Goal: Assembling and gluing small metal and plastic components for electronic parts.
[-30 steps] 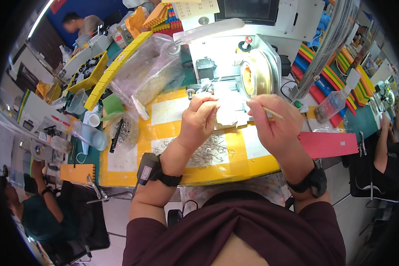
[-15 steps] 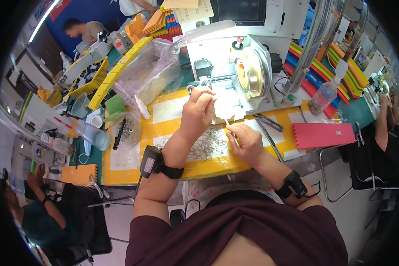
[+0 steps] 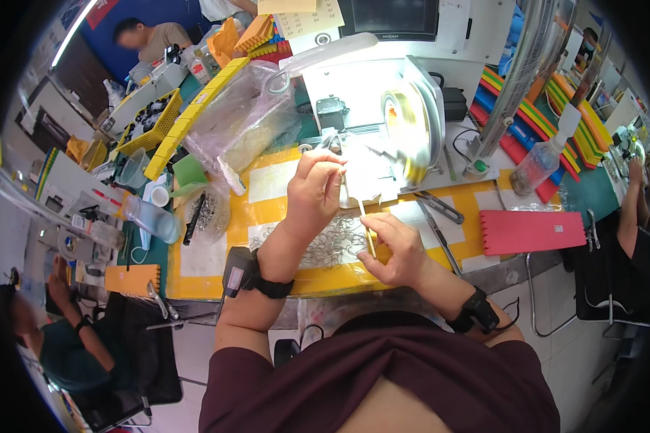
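My left hand (image 3: 314, 189) is raised at the front of a white benchtop machine (image 3: 372, 79), its thumb and fingertips pinched together. Whatever lies between them is too small to make out. My right hand (image 3: 396, 249), a little nearer and to the right, is closed on a thin pale-yellow stick (image 3: 362, 208) whose tip points up toward the machine. Below and between the hands, a loose heap of small curved metal hooks (image 3: 325, 245) lies on white paper. The machine carries a large spool (image 3: 409, 133) of yellowish line, blurred at its face, beside a brightly lit work area.
Right of my hands lie a utility knife (image 3: 440, 207), long tweezers (image 3: 438, 237) and a red foam board (image 3: 533, 232). A clear bottle (image 3: 540, 164) stands behind. At left are a bag of small metal parts (image 3: 209, 215), a bottle (image 3: 152, 219) and a yellow basket (image 3: 154, 124). Co-workers sit on both sides.
My right hand has come slightly nearer me, and the stick now shows more upright. My left hand has shifted slightly left and down. The spool was sharp before and is now smeared, as if turning.
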`<action>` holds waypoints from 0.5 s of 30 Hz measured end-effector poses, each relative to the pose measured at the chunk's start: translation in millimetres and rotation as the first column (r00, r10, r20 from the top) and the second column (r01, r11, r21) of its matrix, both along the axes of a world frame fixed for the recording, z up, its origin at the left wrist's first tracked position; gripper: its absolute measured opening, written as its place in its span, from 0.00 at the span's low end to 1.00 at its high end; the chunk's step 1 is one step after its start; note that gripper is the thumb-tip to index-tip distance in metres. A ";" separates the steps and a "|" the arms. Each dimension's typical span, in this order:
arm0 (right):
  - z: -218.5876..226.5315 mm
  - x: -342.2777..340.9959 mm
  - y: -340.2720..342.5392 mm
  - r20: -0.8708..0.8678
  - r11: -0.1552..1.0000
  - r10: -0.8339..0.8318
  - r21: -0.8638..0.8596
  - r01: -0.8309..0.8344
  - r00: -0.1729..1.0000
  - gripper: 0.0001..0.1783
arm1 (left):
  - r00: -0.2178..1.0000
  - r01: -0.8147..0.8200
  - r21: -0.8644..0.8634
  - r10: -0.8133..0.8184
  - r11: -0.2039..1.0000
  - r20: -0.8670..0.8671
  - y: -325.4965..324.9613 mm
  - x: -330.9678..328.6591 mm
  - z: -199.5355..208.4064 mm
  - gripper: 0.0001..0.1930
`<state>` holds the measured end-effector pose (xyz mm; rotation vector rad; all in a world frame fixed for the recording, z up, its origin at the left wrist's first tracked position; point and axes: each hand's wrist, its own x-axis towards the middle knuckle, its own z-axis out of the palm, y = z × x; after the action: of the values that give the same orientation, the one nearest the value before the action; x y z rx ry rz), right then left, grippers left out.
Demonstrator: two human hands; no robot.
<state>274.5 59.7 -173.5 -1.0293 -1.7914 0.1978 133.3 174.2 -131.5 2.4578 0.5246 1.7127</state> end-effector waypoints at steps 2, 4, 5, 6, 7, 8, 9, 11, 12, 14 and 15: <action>2.6 0.8 -0.7 0.011 1.000 0.015 -0.024 -0.015 1.000 0.25 | 0.999 -0.014 0.037 0.013 0.999 0.045 -1.7 0.2 5.1 0.04; 5.9 1.5 -2.3 0.022 0.998 0.034 -0.053 -0.032 0.999 0.25 | 0.993 -0.050 0.066 0.042 0.997 0.108 -3.9 -2.0 13.5 0.04; 7.7 1.6 -2.9 0.037 0.998 0.028 -0.049 -0.026 0.999 0.25 | 0.993 -0.056 0.065 0.049 0.996 0.108 -0.8 -3.0 16.0 0.04; 8.5 1.4 -3.2 0.051 0.999 0.022 -0.046 -0.020 0.998 0.24 | 0.983 -0.064 0.033 0.057 0.997 0.173 5.1 -3.1 19.0 0.04; 7.7 1.6 -3.2 0.054 0.999 0.029 -0.046 -0.027 0.998 0.24 | 0.968 -0.071 0.003 0.068 0.997 0.240 11.4 -3.0 22.6 0.04; 5.1 1.4 -2.9 0.042 0.999 0.014 -0.043 -0.012 0.999 0.21 | 0.952 -0.107 -0.030 0.111 0.994 0.285 19.1 -4.1 22.5 0.03; 2.3 0.9 -2.6 0.030 0.999 -0.002 -0.041 0.003 1.000 0.19 | 0.950 -0.113 -0.030 0.117 0.993 0.289 23.4 -8.1 21.6 0.03; -2.6 0.4 -0.5 0.026 0.999 -0.014 -0.035 0.015 1.000 0.16 | 0.914 -0.188 -0.263 0.266 0.946 0.305 32.8 -15.9 22.7 0.04; -3.3 0.0 0.1 0.016 0.999 -0.032 -0.033 0.032 0.999 0.13 | 0.894 -0.168 -0.314 0.278 0.935 0.350 37.0 -19.5 22.3 0.07; -3.8 -0.5 1.4 -0.001 0.998 -0.038 -0.054 0.038 0.999 0.11 | 0.910 -0.163 -0.476 0.318 0.864 0.266 49.1 -35.9 8.6 0.07; -3.7 -0.6 1.0 -0.024 0.996 -0.047 -0.075 0.045 0.999 0.09 | 0.926 -0.165 -0.622 0.337 0.766 0.169 51.9 -42.0 3.5 0.07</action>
<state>274.0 60.6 -177.2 -1.1152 -1.7462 0.2497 91.4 226.1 -128.0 1.7286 1.1970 1.5964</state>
